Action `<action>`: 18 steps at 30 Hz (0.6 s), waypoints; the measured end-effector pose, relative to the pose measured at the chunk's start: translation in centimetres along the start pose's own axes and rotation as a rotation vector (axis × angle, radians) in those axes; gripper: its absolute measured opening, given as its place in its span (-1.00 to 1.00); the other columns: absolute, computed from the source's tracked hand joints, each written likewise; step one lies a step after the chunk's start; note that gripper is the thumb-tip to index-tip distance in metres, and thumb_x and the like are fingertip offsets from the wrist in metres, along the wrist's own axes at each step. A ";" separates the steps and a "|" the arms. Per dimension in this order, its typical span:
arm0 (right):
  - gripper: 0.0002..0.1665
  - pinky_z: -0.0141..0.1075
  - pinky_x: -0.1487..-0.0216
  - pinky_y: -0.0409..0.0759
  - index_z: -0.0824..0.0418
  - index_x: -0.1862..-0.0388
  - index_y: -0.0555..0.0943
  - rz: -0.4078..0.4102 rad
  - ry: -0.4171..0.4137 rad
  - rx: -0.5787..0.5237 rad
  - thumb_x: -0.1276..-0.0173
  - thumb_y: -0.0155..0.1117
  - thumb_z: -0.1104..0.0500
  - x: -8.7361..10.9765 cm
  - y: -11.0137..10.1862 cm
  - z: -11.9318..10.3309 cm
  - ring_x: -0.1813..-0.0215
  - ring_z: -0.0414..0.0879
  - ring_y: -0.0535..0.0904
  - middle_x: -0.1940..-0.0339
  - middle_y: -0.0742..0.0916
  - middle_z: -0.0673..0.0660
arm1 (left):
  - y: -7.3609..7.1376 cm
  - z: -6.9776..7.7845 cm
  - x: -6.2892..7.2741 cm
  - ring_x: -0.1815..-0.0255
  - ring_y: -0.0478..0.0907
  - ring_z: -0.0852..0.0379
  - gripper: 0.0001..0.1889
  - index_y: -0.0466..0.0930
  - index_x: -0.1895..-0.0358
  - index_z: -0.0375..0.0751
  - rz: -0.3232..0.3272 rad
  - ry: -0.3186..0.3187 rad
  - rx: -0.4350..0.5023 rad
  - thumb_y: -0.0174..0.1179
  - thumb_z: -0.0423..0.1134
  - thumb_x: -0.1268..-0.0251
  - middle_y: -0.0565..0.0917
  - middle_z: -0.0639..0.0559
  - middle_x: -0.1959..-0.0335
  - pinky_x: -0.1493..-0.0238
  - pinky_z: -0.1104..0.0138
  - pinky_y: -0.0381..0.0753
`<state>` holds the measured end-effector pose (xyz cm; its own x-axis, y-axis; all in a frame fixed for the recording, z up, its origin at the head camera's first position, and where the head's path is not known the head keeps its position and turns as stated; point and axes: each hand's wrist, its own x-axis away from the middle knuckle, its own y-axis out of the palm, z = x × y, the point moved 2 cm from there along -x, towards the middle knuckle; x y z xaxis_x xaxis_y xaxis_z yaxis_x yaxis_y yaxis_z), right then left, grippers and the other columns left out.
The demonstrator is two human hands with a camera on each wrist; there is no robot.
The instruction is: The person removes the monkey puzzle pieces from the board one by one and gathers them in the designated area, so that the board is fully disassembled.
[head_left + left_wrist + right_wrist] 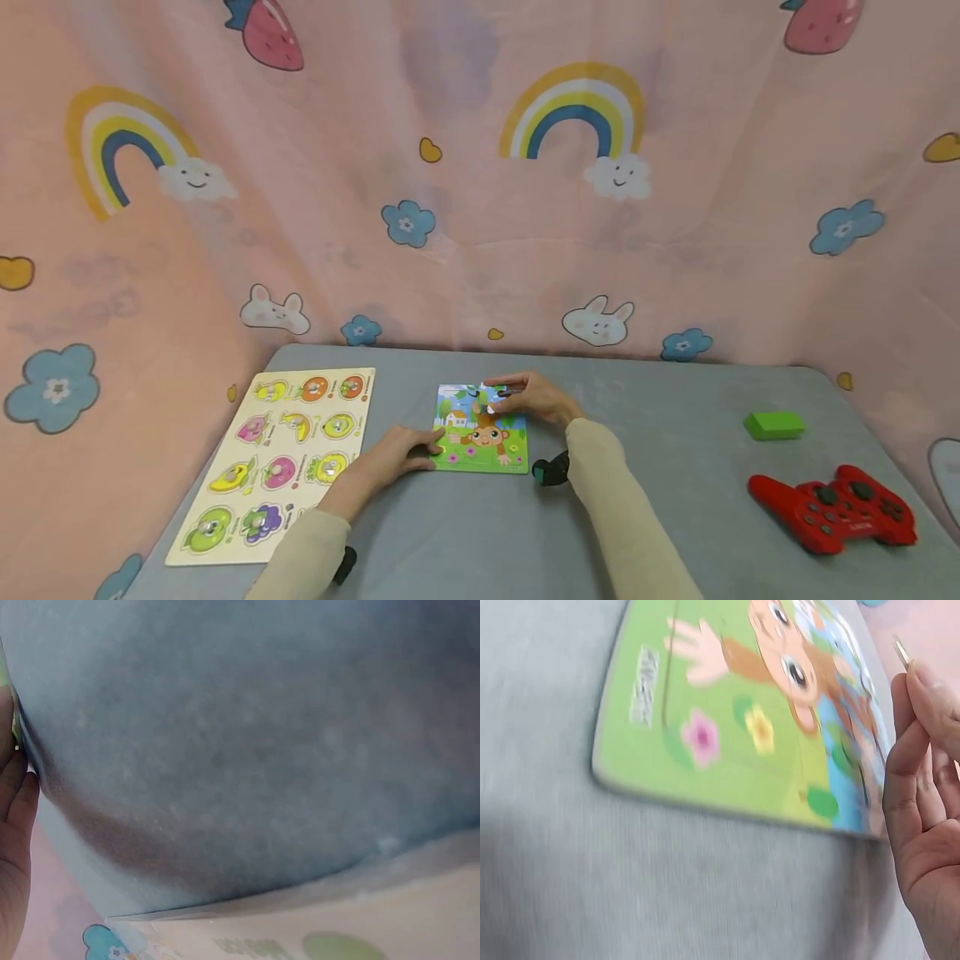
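A square monkey jigsaw puzzle (465,458) lies flat on the grey table, its green lower half also large in the right wrist view. My left hand (401,452) rests its fingertips on the puzzle's left edge; in the left wrist view only part of that hand (13,825) shows at the frame's side. Over the puzzle's upper right, my right hand (536,398) pinches a small thin puzzle piece (901,652) between thumb and index finger, seen edge-on in the right wrist view. The piece's printed face is hidden there.
To the left lies a cream fruit peg board (281,446) with several knobbed fruit pieces. A green block (775,426) and a red game controller (836,510) sit on the right side of the table. A pink printed cloth (480,275) hangs behind the table.
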<state>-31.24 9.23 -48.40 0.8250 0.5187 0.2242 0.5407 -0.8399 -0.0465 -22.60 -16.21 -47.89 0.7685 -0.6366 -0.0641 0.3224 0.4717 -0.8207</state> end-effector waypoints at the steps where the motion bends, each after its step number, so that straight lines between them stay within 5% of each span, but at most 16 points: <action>1: -0.43 -0.21 -0.09 0.57 0.34 -0.20 0.55 0.007 0.007 0.004 -0.16 0.40 0.38 0.1 -0.3 0.0 -0.03 -0.07 0.60 -0.17 0.62 0.27 | 0.0 0.0 0.0 -0.13 0.56 -0.02 -0.53 0.52 -0.18 -0.41 0.000 0.001 -0.002 0.28 -0.26 -0.22 0.73 0.02 0.10 -0.16 0.12 0.49; 18: -0.37 -0.17 -0.14 0.54 0.36 -0.29 0.45 -0.016 0.039 0.046 -0.23 0.37 0.33 3.8 -5.5 1.7 -0.14 -0.03 0.53 -0.33 0.46 0.35 | 0.0 0.1 0.0 -0.15 0.55 -0.01 -0.56 0.54 -0.16 -0.38 -0.011 -0.020 0.015 0.29 -0.28 -0.22 0.71 -0.01 0.05 -0.17 0.11 0.48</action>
<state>-30.85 16.10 -48.93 0.8095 0.5247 0.2632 0.5617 -0.8228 -0.0872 -22.53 -16.18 -47.88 0.7756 -0.6297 -0.0441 0.3385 0.4740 -0.8129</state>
